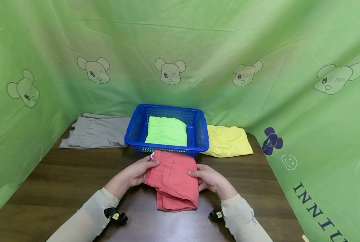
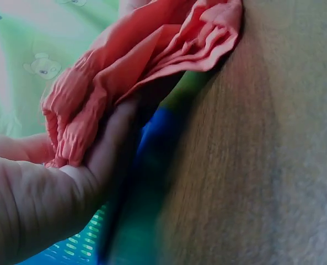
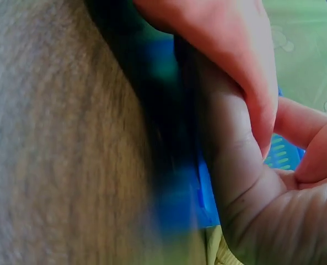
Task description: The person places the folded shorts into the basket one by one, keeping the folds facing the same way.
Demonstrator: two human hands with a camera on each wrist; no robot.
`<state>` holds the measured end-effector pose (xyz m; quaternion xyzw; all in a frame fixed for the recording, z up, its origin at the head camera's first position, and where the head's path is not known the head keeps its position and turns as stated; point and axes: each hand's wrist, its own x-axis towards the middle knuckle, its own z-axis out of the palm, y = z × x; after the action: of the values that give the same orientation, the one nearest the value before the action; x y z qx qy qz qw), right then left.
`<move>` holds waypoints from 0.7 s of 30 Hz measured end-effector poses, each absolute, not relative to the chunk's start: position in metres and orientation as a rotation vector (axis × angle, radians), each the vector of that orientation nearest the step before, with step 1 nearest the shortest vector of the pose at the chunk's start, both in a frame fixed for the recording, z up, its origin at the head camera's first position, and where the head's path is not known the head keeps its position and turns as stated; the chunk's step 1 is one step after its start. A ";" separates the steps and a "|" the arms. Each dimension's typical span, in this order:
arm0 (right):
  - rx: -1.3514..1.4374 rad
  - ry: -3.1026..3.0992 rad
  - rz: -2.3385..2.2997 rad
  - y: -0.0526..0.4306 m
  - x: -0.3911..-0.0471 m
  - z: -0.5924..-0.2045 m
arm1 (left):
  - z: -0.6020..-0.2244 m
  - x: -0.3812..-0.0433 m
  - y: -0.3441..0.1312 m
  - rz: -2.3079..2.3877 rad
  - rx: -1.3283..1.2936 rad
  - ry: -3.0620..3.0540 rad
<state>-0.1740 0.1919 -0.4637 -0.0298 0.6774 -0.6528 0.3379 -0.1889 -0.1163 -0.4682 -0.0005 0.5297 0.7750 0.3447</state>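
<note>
Folded red shorts (image 1: 177, 178) with a gathered elastic waistband and a white drawstring hang between both hands, just in front of the basket. My left hand (image 1: 139, 171) grips the waistband side, thumb on top and fingers underneath. At the opposite edge my right hand (image 1: 210, 179) pinches the cloth the same way. The left wrist view shows the layered red cloth (image 2: 135, 66) lifted over the wooden table, fingers beneath it. In the right wrist view the cloth's edge (image 3: 229, 49) lies between thumb and fingers. A blue basket (image 1: 166, 148) holds a folded bright green garment (image 1: 167, 131).
Grey folded clothing (image 1: 99, 132) lies left of the basket, and a yellow folded garment (image 1: 229, 141) lies to its right. The brown wooden table (image 1: 62, 191) is bordered by a green curtain (image 1: 180, 43) at the back and sides.
</note>
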 end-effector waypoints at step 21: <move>-0.174 1.688 -1.757 0.197 -0.172 -0.443 | -0.451 -0.184 -0.120 2.022 0.097 1.384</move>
<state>-0.1720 0.1967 -0.4432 -0.0670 0.6493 -0.6758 0.3422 -0.1839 -0.1204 -0.4509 0.0371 0.5312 0.7760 0.3380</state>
